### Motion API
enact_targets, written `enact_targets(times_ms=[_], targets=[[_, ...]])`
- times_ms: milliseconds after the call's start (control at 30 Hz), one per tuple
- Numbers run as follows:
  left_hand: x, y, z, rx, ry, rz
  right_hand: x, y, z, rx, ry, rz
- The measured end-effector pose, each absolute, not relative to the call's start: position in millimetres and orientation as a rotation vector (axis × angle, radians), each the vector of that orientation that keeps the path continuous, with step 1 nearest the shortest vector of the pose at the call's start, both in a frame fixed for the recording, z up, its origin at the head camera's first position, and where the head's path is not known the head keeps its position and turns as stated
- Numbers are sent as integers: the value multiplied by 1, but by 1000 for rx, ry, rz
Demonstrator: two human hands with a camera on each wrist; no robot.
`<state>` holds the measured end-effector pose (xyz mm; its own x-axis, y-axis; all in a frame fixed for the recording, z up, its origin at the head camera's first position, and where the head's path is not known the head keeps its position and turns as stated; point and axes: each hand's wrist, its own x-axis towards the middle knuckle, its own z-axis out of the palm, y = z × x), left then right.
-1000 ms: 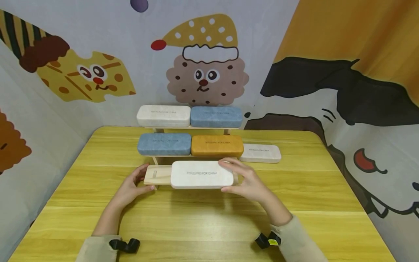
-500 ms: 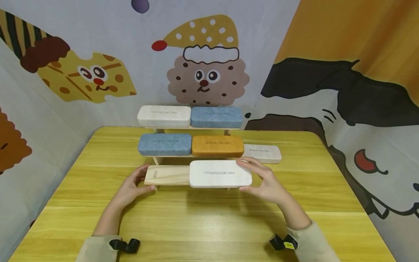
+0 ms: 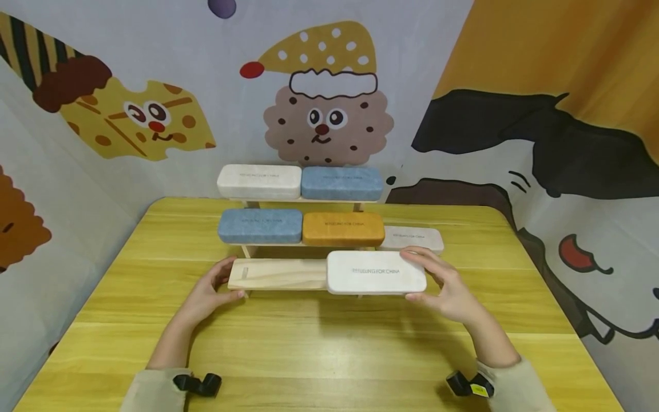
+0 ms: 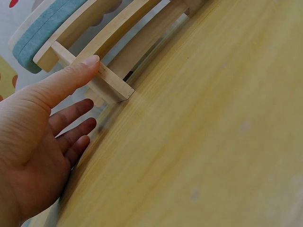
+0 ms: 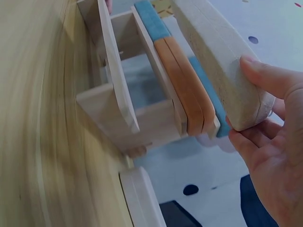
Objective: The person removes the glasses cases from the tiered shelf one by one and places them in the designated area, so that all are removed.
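Note:
My right hand [image 3: 445, 289] grips the right end of a white glasses case [image 3: 376, 273], thumb at the near edge and fingers at the far edge. In the right wrist view this case [image 5: 210, 61] hangs apart from the lowest shelf [image 5: 117, 71]. From the head, it overlaps that shelf's right end. My left hand [image 3: 208, 292] holds the left end of the stepped wooden rack [image 3: 280, 274], its thumb on the bottom shelf's end in the left wrist view. A blue case [image 3: 259, 226] and an orange case [image 3: 343, 229] lie side by side on the middle shelf.
The top shelf bears another white case [image 3: 259, 181] and a second blue case [image 3: 342, 183]. Right of the rack, a further white case [image 3: 412, 237] lies on the wooden table [image 3: 329, 355]. A cartoon-printed cloth [image 3: 195, 51] hangs right behind the table.
My right hand has moved to the right with the white glasses case, uncovering more of the lowest shelf. My left hand has stayed at the rack's left end.

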<state>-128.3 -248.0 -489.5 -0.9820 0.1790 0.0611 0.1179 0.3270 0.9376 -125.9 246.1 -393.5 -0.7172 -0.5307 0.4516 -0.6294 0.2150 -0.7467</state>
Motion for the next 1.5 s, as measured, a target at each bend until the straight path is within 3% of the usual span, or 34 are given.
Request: enact_targets(times_ms=[800, 1500], targets=[[-129, -249, -491, 280, 2525, 1766, -128, 313, -404, 1040, -2440, 1564], [-129, -248, -490, 274, 2511, 1778, -145, 342, -427, 883, -2526, 1645]])
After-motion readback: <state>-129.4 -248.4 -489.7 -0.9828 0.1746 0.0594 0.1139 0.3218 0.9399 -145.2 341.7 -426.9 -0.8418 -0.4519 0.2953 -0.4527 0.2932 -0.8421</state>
